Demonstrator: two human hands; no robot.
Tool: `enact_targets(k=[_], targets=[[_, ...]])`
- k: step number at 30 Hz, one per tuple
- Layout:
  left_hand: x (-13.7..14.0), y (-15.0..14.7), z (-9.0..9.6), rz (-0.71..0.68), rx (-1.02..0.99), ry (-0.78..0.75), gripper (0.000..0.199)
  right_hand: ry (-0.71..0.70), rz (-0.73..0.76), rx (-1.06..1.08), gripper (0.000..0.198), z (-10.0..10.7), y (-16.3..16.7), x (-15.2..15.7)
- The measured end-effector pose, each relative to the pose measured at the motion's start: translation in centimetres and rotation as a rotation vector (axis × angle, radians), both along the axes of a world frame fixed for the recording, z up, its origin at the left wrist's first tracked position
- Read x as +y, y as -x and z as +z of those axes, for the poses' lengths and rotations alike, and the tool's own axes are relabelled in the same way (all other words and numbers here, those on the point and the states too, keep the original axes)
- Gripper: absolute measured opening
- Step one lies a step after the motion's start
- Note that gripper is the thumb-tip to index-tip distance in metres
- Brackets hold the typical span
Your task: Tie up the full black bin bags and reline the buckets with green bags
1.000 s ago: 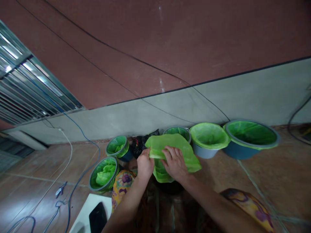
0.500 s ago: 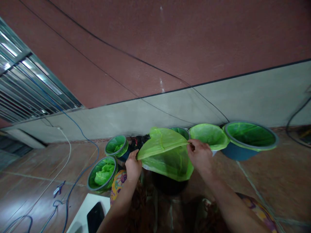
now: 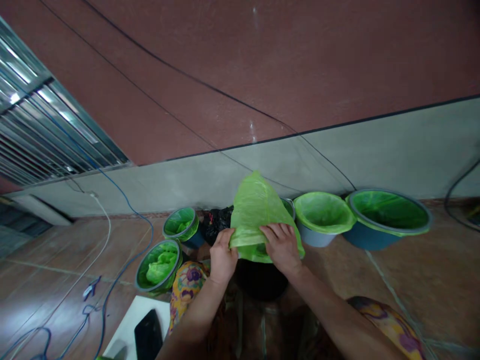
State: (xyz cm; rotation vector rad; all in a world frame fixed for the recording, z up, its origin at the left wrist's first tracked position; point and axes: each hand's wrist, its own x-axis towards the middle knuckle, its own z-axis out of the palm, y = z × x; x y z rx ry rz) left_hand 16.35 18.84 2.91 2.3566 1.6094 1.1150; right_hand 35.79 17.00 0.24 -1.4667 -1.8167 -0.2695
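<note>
A thin green plastic bag [image 3: 258, 207] stands puffed up in front of me, its mouth edge turned toward my body. My left hand [image 3: 224, 254] pinches the left side of that edge. On the other side, my right hand [image 3: 282, 246] grips the edge with fingers curled over it. Directly below the bag is a dark bucket [image 3: 260, 282], its inside too dark to make out. Whether the bag touches the bucket's rim I cannot tell.
Green-lined buckets stand to the right: a white bucket [image 3: 318, 237] and a blue tub [image 3: 375, 237]. Two more, a front-left bucket [image 3: 138, 272] and a back-left bucket [image 3: 195, 237], flank a black plastic bag [image 3: 215, 225]. A phone [image 3: 148, 335] lies on a white surface [image 3: 125, 320]; a blue cable [image 3: 125, 270] crosses the floor.
My hands have come closer together along the bag's edge, the right one moving left. The bag has risen into a taller, puffed shape, and its opening is narrower.
</note>
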Motion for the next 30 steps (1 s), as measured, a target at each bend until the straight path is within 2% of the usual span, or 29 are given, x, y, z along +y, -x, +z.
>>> enact_targets(k=[4, 9, 12, 15, 20, 23, 25, 27, 30], targets=[[1.3, 1.6, 0.1, 0.1, 0.038, 0.021, 0.038, -0.045, -0.072, 0.152, 0.037, 0.2, -2.6, 0.3], [3.0, 4.4, 0.5, 0.342, 0.146, 0.086, 0.035, -0.043, -0.154, 0.405, 0.037, 0.5, -5.2, 0.1], [3.4, 5.5, 0.9, 0.494, 0.22, 0.157, 0.034, -0.067, -0.258, 0.513, 0.035, 0.8, -6.5, 0.1], [3.3, 6.2, 1.2, 0.571, 0.264, 0.193, 0.035, -0.072, -0.321, 0.594, 0.033, 0.9, -7.6, 0.3], [3.1, 7.6, 1.4, 0.627, 0.207, 0.192, 0.034, -0.028, -0.42, 0.732, 0.036, 0.2, -8.8, 0.6], [3.2, 8.4, 1.0, 0.635, 0.085, 0.22, 0.035, -0.011, -0.465, 0.788, 0.037, -0.8, -9.3, 1.2], [3.3, 8.9, 0.8, 0.586, -0.028, 0.223, 0.034, -0.009, -0.456, 0.816, 0.037, -1.3, -9.4, 1.6], [3.5, 9.0, 1.4, 0.517, -0.173, 0.195, 0.033, -0.055, -0.426, 0.837, 0.035, -1.1, -9.3, 1.7], [3.3, 8.7, 4.1, 0.449, -0.407, 0.004, 0.03, -0.287, -0.375, 0.811, 0.028, 1.1, -9.0, 0.6]])
